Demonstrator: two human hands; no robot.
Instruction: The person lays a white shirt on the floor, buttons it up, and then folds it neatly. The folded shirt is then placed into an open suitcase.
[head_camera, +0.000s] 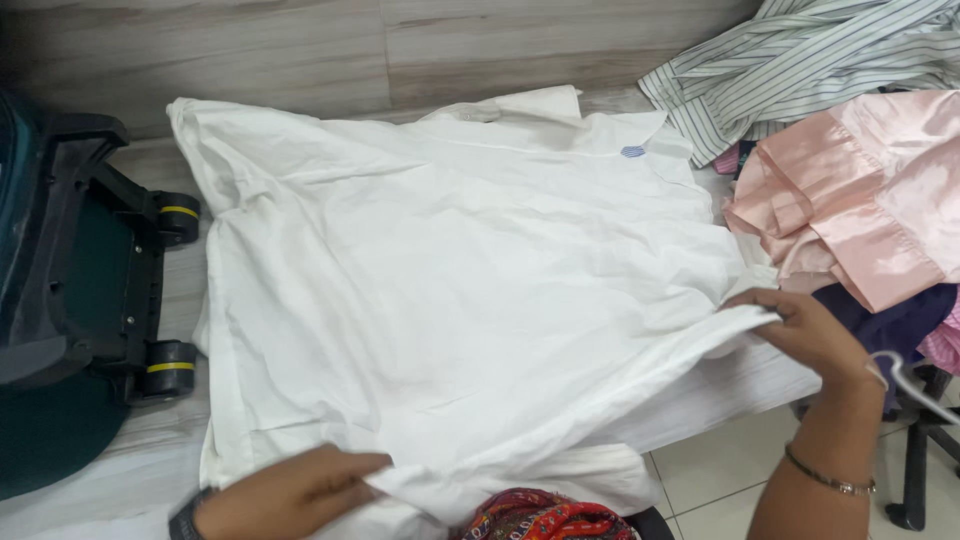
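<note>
A white shirt (450, 270) lies spread flat on a white-covered surface, its collar with a small blue label (633, 152) at the far right. My left hand (290, 492) pinches the shirt's near edge at the bottom left. My right hand (805, 325) grips a fold of the same edge at the right, lifting it slightly. A thin bracelet sits on my right wrist.
A dark suitcase (70, 290) with yellow-ringed wheels lies at the left. A striped shirt (800, 60) and a pink satin garment (860, 190) are piled at the right, over dark purple cloth. A red patterned fabric (540, 515) shows at the bottom. Tiled floor lies at the lower right.
</note>
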